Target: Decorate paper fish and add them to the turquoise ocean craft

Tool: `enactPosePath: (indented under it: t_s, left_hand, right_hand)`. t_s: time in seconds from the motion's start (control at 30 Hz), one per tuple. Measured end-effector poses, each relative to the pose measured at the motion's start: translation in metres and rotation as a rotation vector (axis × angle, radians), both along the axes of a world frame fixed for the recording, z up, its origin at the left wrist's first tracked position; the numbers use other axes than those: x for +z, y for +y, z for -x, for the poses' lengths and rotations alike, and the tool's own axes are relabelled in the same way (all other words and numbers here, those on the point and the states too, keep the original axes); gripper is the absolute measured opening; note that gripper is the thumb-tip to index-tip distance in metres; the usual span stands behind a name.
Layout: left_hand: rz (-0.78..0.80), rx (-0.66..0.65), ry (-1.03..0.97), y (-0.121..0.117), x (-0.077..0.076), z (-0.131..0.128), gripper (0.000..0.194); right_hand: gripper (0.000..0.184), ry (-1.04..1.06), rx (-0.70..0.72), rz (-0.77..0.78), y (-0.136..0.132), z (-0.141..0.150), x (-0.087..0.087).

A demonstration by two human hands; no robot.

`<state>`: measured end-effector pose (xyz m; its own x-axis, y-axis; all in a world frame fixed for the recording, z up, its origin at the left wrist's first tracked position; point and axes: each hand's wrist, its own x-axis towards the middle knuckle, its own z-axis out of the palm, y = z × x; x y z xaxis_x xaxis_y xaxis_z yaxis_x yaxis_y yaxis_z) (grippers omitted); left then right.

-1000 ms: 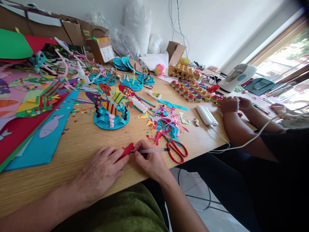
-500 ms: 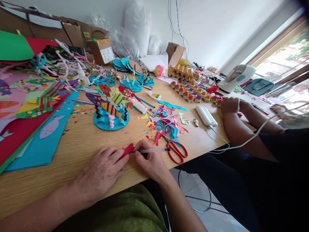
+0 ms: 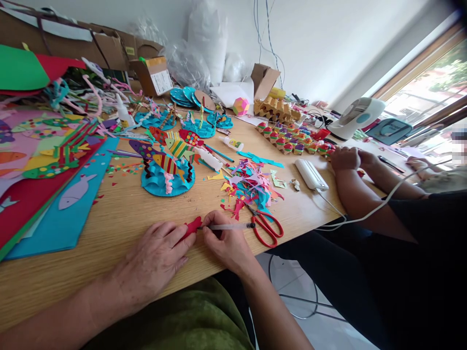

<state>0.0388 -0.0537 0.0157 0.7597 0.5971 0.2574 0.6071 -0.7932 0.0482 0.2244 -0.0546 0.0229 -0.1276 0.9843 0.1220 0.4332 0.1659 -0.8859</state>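
My left hand (image 3: 160, 255) holds a small red paper fish (image 3: 193, 226) against the wooden table near the front edge, fingers closed over its left part. Pinched in my right hand (image 3: 228, 243) is a pen (image 3: 233, 226) with a clear barrel and dark end; its tip meets the fish's right end. Red-handled scissors (image 3: 268, 228) lie to the right of my right hand, beside a heap of colourful paper scraps (image 3: 255, 184). Beyond my left hand stands a blue round base (image 3: 155, 184) carrying decorated paper fish (image 3: 166, 160).
Coloured paper sheets (image 3: 54, 228) with cut-out fish lie at left. Glue bottles (image 3: 232, 143), a white power strip (image 3: 312, 175) and a painted egg carton (image 3: 288, 141) sit farther back. At right, another person's forearms (image 3: 352, 180) rest on the table, with a white cable (image 3: 392, 194) crossing nearby.
The pen's back end has shifted very slightly left. Both my hands stay almost still, with the red fish in the same place.
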Motion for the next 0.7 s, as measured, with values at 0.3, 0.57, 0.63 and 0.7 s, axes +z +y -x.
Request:
enactPosePath:
  t_s: [0.3,0.57,0.63,0.7]
  left_hand:
    - [-0.008,0.013,0.006,-0.0006,0.0005,-0.0011,0.030]
    - [-0.015,0.007,0.000,-0.0002,-0.0005,-0.0009,0.032]
    - [-0.012,0.006,0.002,-0.0005,-0.0007,-0.0006,0.033]
    - [-0.007,0.009,0.010,-0.0007,-0.0002,-0.0004,0.034]
  right_hand:
    - [0.005,-0.011,-0.015,-0.015,-0.0011,0.0008,-0.0013]
    - [0.005,0.024,-0.029,-0.002,-0.0001,-0.0004,0.0004]
    - [0.003,0.084,-0.048,0.024,0.0001,-0.0010,0.0004]
    - [0.003,0.143,-0.066,0.026,-0.0005,-0.0016,0.0008]
